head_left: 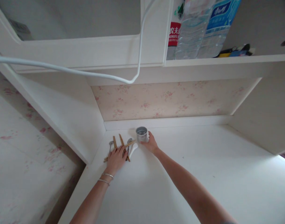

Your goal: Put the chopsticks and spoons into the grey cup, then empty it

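Note:
A silver metal cup [141,135] with small holes showing inside stands upright at the back of the white tabletop. My right hand [151,143] is closed around its right side. To the left, my left hand [117,158] lies over scattered utensils, fingers spread and touching some of them. Wooden chopsticks [121,139] stick out beyond and beside its fingers. A metal spoon [111,143] lies left of the fingers, and another metal spoon [129,141] lies to their right. A white spoon [133,149] rests between my left hand and the cup. The fingers partly cover several chopsticks.
A white cable [86,73] hangs across the upper view, in front of the cabinet [154,46]. Water bottles [193,34] stand on the open shelf above. White side panels [69,109] and a floral back wall [165,101] bound the tabletop [179,186].

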`<state>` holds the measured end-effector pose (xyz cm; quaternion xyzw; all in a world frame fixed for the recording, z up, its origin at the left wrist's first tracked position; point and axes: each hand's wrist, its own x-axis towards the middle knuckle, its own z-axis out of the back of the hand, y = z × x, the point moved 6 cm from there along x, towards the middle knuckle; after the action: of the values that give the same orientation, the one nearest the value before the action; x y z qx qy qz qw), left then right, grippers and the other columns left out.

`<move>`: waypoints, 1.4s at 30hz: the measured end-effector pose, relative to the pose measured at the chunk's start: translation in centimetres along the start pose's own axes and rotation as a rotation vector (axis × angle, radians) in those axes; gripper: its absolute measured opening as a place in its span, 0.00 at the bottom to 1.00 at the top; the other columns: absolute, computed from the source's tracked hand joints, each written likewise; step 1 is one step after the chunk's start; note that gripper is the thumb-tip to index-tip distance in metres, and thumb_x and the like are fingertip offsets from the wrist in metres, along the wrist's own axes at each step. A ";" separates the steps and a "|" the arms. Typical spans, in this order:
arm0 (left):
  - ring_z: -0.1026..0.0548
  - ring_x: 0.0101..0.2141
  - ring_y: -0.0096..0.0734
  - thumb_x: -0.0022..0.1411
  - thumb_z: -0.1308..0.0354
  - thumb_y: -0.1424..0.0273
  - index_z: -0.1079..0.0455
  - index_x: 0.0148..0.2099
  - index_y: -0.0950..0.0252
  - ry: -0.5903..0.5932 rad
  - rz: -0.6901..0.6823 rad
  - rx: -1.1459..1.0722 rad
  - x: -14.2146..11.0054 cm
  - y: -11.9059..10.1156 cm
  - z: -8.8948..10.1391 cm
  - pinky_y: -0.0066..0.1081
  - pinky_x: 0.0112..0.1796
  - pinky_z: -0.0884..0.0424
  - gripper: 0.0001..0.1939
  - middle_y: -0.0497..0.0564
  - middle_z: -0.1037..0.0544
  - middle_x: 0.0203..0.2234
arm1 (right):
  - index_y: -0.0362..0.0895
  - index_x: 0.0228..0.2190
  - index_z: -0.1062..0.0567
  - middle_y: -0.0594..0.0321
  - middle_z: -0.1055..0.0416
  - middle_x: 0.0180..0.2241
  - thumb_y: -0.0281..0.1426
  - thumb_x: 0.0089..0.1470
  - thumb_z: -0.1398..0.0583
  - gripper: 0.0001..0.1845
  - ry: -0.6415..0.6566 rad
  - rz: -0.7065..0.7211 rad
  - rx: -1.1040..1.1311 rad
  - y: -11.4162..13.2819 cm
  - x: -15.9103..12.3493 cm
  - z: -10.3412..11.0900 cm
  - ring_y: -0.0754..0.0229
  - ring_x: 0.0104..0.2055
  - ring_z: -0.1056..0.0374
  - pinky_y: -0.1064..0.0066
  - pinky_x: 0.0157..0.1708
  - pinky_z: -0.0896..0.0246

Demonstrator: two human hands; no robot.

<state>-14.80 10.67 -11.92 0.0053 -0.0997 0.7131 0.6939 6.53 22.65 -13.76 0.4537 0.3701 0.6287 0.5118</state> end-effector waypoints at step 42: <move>0.27 0.27 0.30 0.68 0.60 0.57 0.28 0.29 0.65 0.163 0.027 -0.971 -8.3 -17.7 -2.4 0.27 0.29 0.37 0.26 0.51 0.23 0.24 | 0.45 0.26 0.35 0.63 0.32 0.26 0.20 0.47 0.49 0.08 0.238 0.172 -0.344 0.9 -18.5 5.1 0.63 0.27 0.38 0.75 0.27 0.49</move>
<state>3.40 3.17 -13.13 -0.3760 -0.3658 0.5912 0.6127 12.26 4.37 -14.92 0.3122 0.2750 0.7729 0.4791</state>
